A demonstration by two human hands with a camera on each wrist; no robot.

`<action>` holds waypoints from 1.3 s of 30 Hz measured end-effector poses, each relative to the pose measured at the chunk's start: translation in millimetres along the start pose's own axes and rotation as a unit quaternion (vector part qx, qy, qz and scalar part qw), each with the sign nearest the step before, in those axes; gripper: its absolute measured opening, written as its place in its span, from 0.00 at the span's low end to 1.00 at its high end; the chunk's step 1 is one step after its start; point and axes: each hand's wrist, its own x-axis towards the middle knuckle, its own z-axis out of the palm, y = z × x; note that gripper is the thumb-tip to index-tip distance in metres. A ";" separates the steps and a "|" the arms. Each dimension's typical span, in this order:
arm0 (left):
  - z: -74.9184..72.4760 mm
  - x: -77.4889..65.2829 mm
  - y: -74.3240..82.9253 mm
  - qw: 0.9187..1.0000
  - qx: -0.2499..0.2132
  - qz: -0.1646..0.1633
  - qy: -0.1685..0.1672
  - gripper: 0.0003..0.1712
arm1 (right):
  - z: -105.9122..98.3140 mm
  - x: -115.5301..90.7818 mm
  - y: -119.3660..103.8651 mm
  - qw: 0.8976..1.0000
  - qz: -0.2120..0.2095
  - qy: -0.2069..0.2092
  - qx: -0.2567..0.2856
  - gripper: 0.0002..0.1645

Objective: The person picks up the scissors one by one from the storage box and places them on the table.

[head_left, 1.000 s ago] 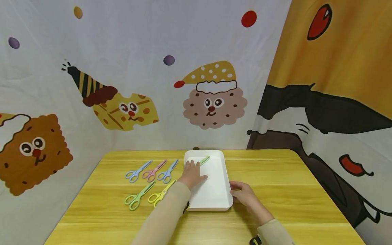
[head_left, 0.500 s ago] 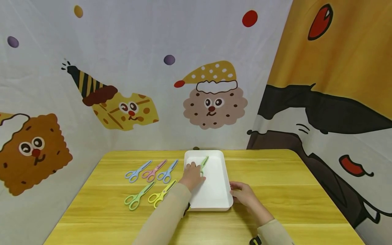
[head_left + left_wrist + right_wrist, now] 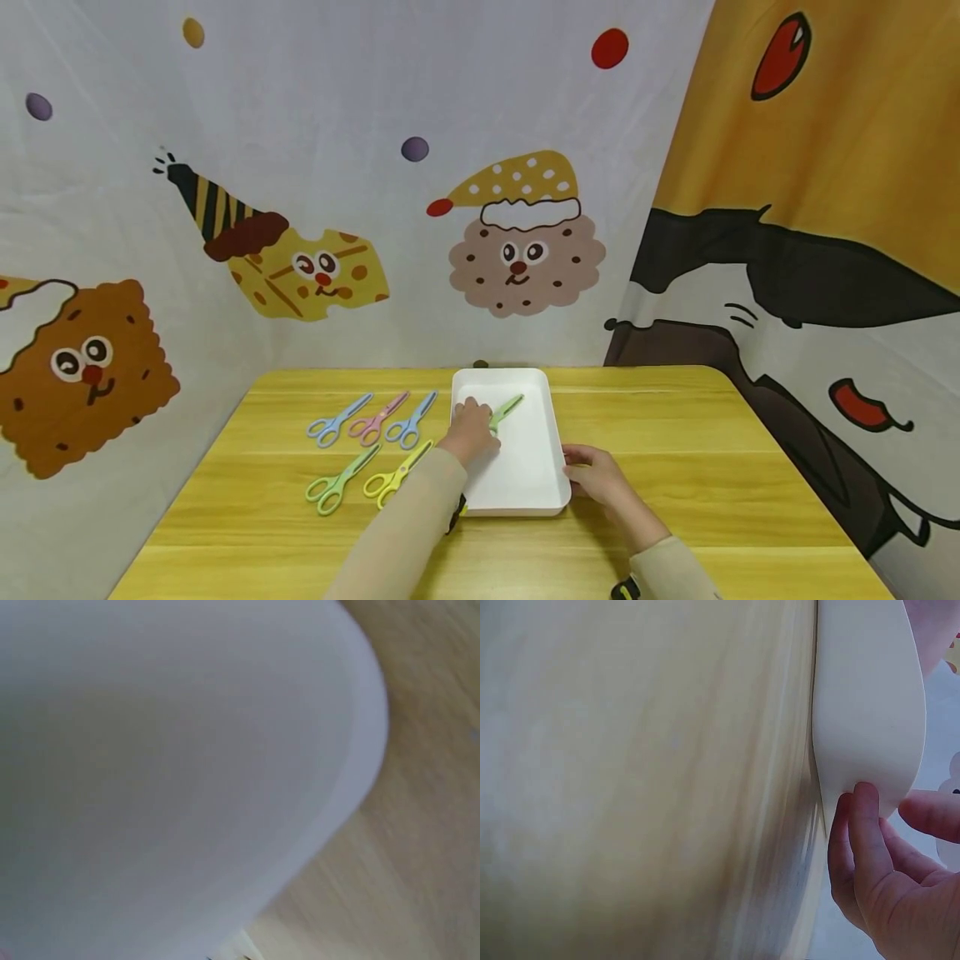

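A white rectangular tray lies lengthwise on the table. My left hand is inside its left half, fingers bent over the handles of light green scissors. The blades point toward the far right of the tray; most of the handles are hidden beneath the hand. The left wrist view shows only the tray's rounded corner and the table. At the tray's right side, my right hand holds the wall. In the right wrist view, the fingertips press the outer wall and the thumb lies at the rim.
Left of the tray lie two blue scissors, with pink scissors between them. Closer to me are green scissors and yellow scissors, partly behind the left sleeve. A patterned cloth hangs behind the wooden table.
The green scissors in the tray have turned under my left hand, first more upright, then tilted right with the tip nearer me. The left fingers have bent more. The right hand stays put.
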 end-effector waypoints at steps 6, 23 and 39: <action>-2.0 -2.8 3.0 1.000 0.011 -0.003 0.013 0.27 | -0.1 1.2 0.8 1.000 0.005 0.005 -0.001 0.24; -6.3 -7.6 0.6 1.000 0.018 0.007 0.019 0.29 | 0.9 1.8 2.9 1.000 0.003 0.007 -0.009 0.23; -21.8 -16.4 -7.3 0.985 -0.040 0.083 0.144 0.32 | -2.8 1.1 5.4 1.000 -0.018 -0.024 -0.004 0.23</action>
